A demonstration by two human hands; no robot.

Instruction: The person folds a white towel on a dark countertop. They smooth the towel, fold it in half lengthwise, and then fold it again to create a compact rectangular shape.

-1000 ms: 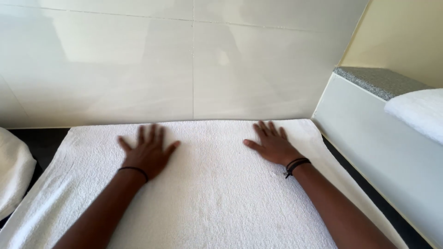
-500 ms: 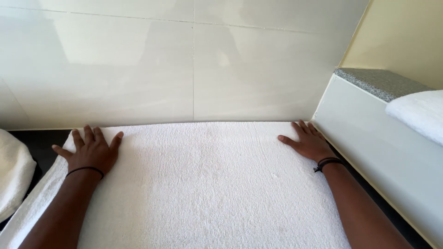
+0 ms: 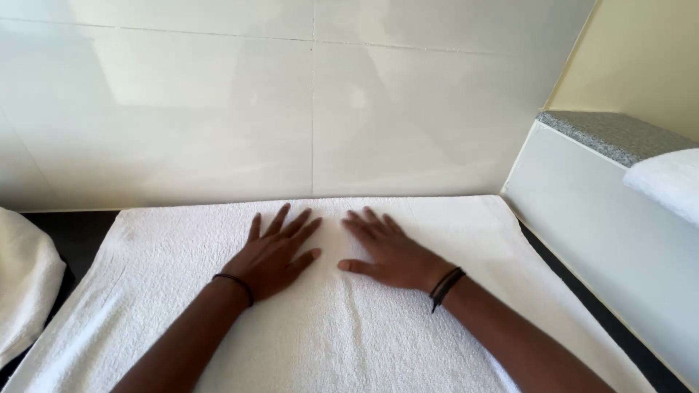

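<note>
Towel pile (image 3: 25,284), white, bunched at far left edge on the dark counter (image 3: 73,231), just beside the spread towel, cut off by the frame.

Spread white towel (image 3: 349,327) covers most of the counter, lying flat, its far edge running just short of the glossy tiled wall (image 3: 218,109). Left edge slants toward the near-left corner; right edge sits close to the white ledge.

Left hand (image 3: 273,255): palm down on the towel, a bit left of centre, fingers fully extended and slightly spread, pointing toward the wall. Grips nothing, just pressing flat. Thin black band (image 3: 234,284) on the wrist.

Right hand (image 3: 393,255): palm down on the towel just right of centre, fingers straight and fanned toward upper left, thumb out toward the left hand. Also holding nothing. Hands near each other, narrow strip of towel between them, not touching. Dark cord bracelet (image 3: 444,287) on this wrist.

White ledge (image 3: 604,247) with grey speckled stone top (image 3: 611,135) rises at right. Another folded white towel (image 3: 666,182) rests on that top, partly out of frame.
</note>
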